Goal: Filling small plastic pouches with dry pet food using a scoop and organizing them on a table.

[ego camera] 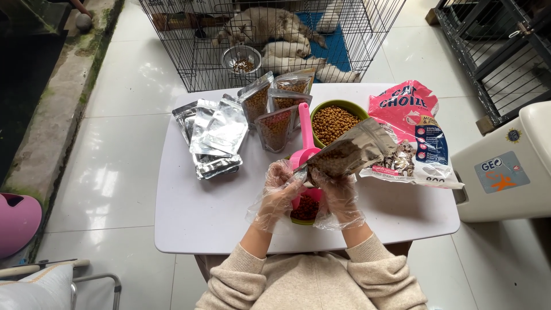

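Tiled room with cages

Glossy white floor tiles (120, 143) reflect daylight; a wire cage (270, 40) stands behind the white table (206, 212), a dark cage (493, 46) at right.

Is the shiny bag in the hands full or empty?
Partly filled: brown kibble shows through the clear side of the silver pouch, held by both hands.

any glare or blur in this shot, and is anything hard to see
Head view: daylight, soft shadows; window glare whitens the floor tiles and glints off the empty foil pouches. The clear gloves blur the left hand and right hand on the filled pouch. The cage bars bow at the wide-angle edge.
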